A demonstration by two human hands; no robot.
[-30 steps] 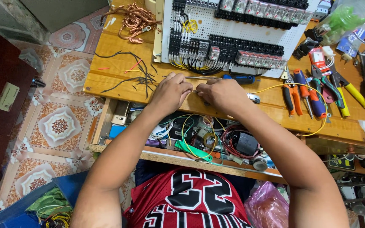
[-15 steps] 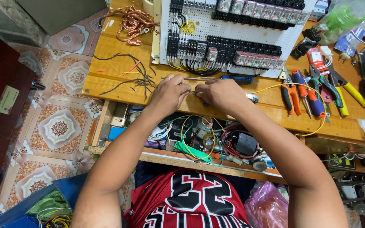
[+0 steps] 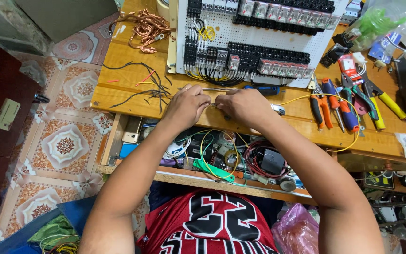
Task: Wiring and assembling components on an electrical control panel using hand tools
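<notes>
My left hand (image 3: 186,106) and my right hand (image 3: 246,106) are close together over the front of the wooden workbench (image 3: 118,91). Their fingertips pinch a thin wire (image 3: 212,104) between them. A yellow wire (image 3: 327,96) loops away to the right from under my right hand, and a small metal tool tip (image 3: 278,109) sticks out beside that hand. Just behind the hands lies a screwdriver with a blue handle (image 3: 259,89). Further back stands a white perforated panel (image 3: 259,35) with rows of relays and black terminal blocks.
Pliers, cutters and screwdrivers (image 3: 348,101) lie at the right. Cut black and red wire scraps (image 3: 149,87) and a copper wire bundle (image 3: 144,28) are at the left. An open shelf below the bench (image 3: 231,157) holds tangled cables and parts.
Both hands stay together at the same spot on the bench, with only small finger movements on the wire.
</notes>
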